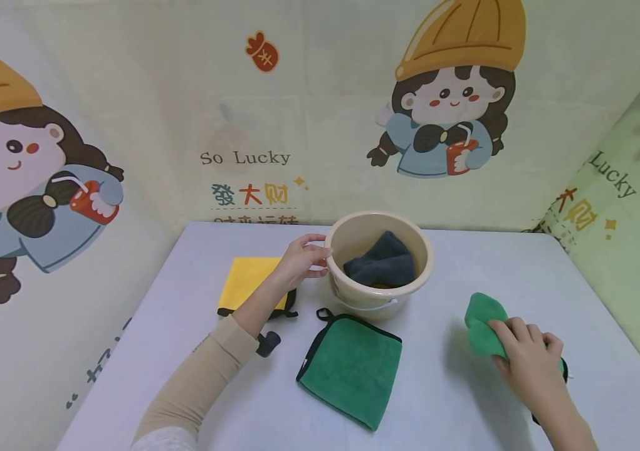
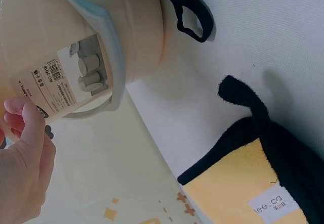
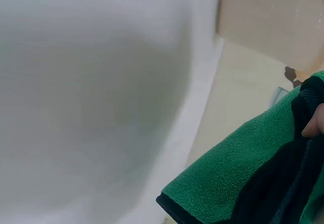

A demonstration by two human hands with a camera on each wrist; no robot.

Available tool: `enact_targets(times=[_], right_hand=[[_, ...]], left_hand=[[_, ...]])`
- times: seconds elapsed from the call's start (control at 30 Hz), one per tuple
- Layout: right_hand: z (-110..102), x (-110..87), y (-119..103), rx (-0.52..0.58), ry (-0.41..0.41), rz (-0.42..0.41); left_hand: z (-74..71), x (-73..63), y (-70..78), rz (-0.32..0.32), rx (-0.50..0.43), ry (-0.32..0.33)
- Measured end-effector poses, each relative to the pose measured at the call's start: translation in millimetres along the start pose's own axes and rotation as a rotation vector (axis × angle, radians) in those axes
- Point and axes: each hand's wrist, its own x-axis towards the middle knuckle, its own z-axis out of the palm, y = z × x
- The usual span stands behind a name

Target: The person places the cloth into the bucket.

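Observation:
My left hand (image 1: 300,262) grips the rim of a beige bucket (image 1: 348,302) from its left side, thumb and fingers at the edge. A dark blue-grey cloth (image 1: 388,262) lies crumpled inside the bucket. The left wrist view shows the bucket's printed label (image 2: 61,77) and pale handle (image 2: 115,57). On the right, my right hand (image 1: 531,358) holds a bunched green towel (image 1: 484,322) above the table, its shadow falling to the left. Black edging on that towel (image 3: 233,173) shows in the right wrist view. Another green towel (image 1: 353,369) lies flat in front of the bucket.
A yellow towel (image 1: 247,279) with black edging lies left of the bucket, partly behind my left forearm. A small dark item (image 1: 269,344) pokes out beside the left sleeve. The white table (image 1: 466,250) meets a printed cloth backdrop (image 1: 331,125) behind the bucket.

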Motion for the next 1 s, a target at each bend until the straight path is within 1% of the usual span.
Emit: enact_targets(times=[0.37,0.73,1.0], right_hand=[[-10.6,33.9,-1.0,0.02,0.122,-0.094],[-23.3,74.7,-13.0,0.003,0.126,-0.153],[-22.4,101.0,-20.5,0.019,0.129,-0.199]], left_hand=[[0.1,0.2,-1.9,-0.006,-0.005,0.016],[-0.2,0.9,-2.4,-0.01,-0.012,0.01],[-1.2,1.0,-2.6,0.001,-0.005,0.009]])
